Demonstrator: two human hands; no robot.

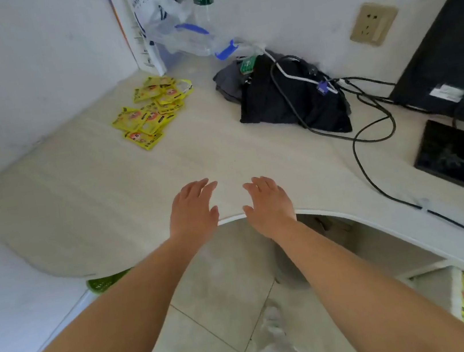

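Over the desk's (92, 196) near edge, the left hand (192, 209) and right hand (267, 202) lie side by side, palms down. Their fingers (196, 185) are straight and loosely together, holding nothing; whether they touch the top is unclear. Well beyond the fingertips, up and to the left, packets (152, 112) lie in a loose, overlapping heap on the desk. They are flat and yellow, with red-orange print too small to read. Farther back, a paper bag (146, 23) leans in the corner, its top cut off.
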